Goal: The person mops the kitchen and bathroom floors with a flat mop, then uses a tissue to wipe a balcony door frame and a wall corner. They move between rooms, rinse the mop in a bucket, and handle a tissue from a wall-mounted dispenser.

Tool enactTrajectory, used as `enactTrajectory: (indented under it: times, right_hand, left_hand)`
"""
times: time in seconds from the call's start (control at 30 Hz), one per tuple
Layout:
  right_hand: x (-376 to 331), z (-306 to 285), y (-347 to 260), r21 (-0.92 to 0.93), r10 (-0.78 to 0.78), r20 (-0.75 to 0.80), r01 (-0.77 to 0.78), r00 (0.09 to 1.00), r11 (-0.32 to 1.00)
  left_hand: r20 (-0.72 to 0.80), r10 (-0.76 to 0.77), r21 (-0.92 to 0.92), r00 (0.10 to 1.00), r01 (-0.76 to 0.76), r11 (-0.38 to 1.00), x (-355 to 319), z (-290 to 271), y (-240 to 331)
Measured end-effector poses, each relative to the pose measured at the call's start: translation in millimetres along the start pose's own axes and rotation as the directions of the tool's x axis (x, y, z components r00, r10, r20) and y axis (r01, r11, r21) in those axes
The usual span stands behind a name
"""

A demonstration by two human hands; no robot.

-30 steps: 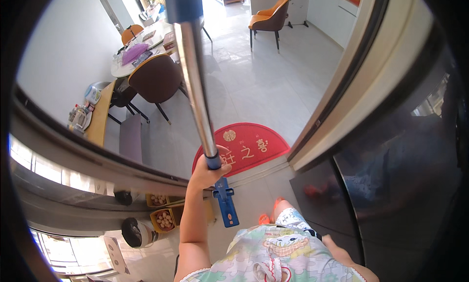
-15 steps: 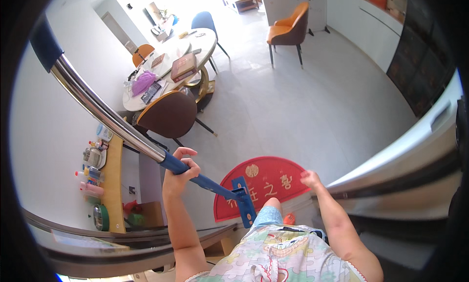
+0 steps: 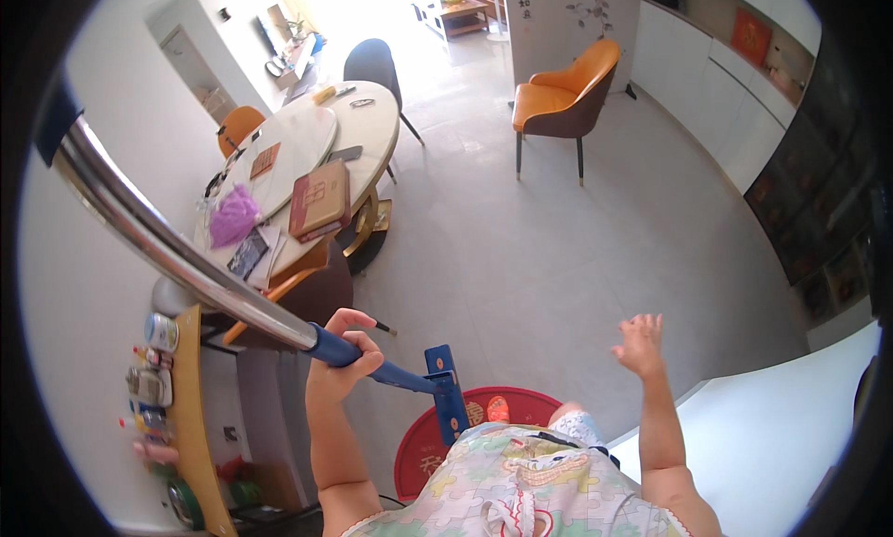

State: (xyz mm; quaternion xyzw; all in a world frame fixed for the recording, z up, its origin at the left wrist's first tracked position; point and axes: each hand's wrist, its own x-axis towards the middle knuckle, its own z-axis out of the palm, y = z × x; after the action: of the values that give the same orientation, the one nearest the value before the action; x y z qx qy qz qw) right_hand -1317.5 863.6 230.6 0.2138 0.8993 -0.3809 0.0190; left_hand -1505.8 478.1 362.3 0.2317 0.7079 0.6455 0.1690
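round table (image 3: 375, 126) at ten o'clock, orange chair (image 3: 564, 100) at one; silver pole (image 3: 242, 292) slants four to ten, left hand (image 3: 331, 374) gripping, right hand (image 3: 640, 347) unfurled.

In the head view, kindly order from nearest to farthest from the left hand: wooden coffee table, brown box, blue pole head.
1. Blue pole head, slightly right.
2. Brown box, ahead on the white table.
3. Wooden coffee table, far background.

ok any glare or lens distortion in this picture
Head view: the room's far end is blown out white, bright streaks gleam along the metal pole, and fisheye distortion bows that pole and the wooden shelf toward the left.
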Motion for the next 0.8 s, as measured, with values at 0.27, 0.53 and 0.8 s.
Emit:
enactTrajectory:
  times: [0.27, 0.53, 0.8]
  right_hand:
    - [148, -71, 98, 0.085, -0.050, -0.359, 0.086, 0.932, 0.993]
    - [399, -173, 175, 0.309, 0.195, -0.432, -0.058, 0.880, 0.949]
    - [661, -249, 149, 0.126, -0.062, -0.149, 0.081, 0.987, 0.989]
  left_hand:
    - [0.008, -0.014, -0.001, 1.000, 0.014, 1.000, 216, 23, -10]
    - [-0.086, -0.078, 0.160, 0.993, 0.091, 0.983, 423, 86, -4]
    - [-0.276, -0.129, 0.150, 0.952, 0.175, 0.973, 582, 113, -19]
